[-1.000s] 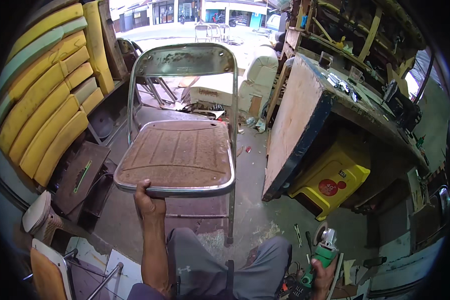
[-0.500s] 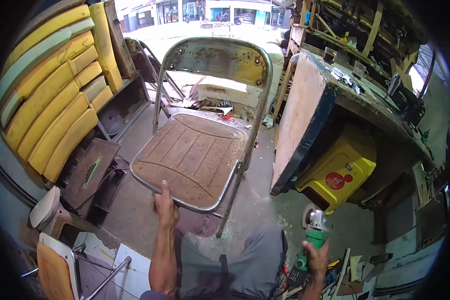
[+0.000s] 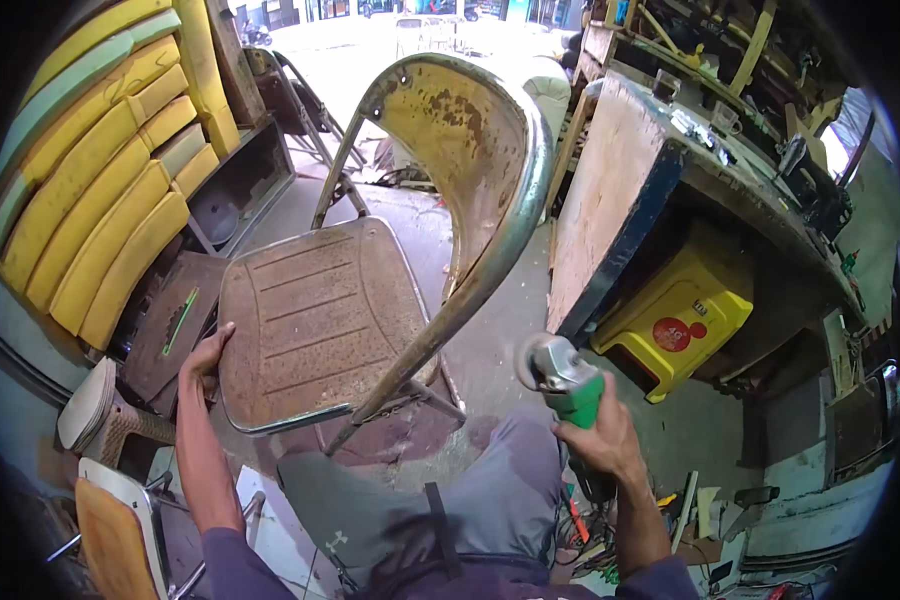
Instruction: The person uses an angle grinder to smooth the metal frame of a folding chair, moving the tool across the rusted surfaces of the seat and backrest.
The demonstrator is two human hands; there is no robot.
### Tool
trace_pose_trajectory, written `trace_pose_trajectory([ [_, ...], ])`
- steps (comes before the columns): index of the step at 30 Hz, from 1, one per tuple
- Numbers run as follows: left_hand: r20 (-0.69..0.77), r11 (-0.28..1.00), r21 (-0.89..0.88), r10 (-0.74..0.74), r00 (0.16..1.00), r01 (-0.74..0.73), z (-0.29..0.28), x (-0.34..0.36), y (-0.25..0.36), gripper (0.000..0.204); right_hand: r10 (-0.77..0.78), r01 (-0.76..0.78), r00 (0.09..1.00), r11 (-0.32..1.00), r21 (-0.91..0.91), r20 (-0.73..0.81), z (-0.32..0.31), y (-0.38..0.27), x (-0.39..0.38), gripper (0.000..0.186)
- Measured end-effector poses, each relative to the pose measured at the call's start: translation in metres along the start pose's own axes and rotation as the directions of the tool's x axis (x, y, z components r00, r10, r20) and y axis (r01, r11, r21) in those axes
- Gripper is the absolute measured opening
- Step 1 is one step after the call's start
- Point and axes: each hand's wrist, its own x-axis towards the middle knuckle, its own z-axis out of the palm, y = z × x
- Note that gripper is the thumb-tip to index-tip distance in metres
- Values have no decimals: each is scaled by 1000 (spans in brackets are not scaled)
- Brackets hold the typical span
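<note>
A rusty metal folding chair (image 3: 325, 305) stands in front of me, turned with its curved backrest (image 3: 460, 130) toward the right. My left hand (image 3: 210, 350) grips the left front edge of its seat, fingers partly hidden beneath. In my right hand (image 3: 602, 430) is a green angle grinder (image 3: 570, 390), held by its body. Its silver head and round disc (image 3: 526, 362) point up and left, apart from the chair frame. The disc's edge looks blurred.
Yellow and pale green foam pieces (image 3: 120, 190) are stacked at the left. A worn wooden bench (image 3: 615, 190) stands at the right with a yellow plastic stool (image 3: 675, 320) under it. Another chair (image 3: 115, 525) lies near left. Scraps and tools litter the floor at the lower right.
The chair has swung round, its backrest now angled to the right and nearer me. My left hand has shifted left with the seat edge. My right hand has raised the grinder toward the chair.
</note>
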Motion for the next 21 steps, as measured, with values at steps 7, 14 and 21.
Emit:
trace_pose_trajectory([
  [7, -398, 824, 531, 449, 800, -199, -31, 30, -42, 70, -458, 560, 816, 778, -286, 352, 36, -80, 92, 77],
  [14, -429, 712, 685, 563, 707, -151, -29, 30, -43, 66, -449, 682, 714, 619, -390, 537, 38, -101, 98, 75],
  [21, -430, 695, 702, 586, 687, -153, -14, 25, -36, 68, -415, 645, 745, 649, -404, 523, 40, -93, 97, 73],
])
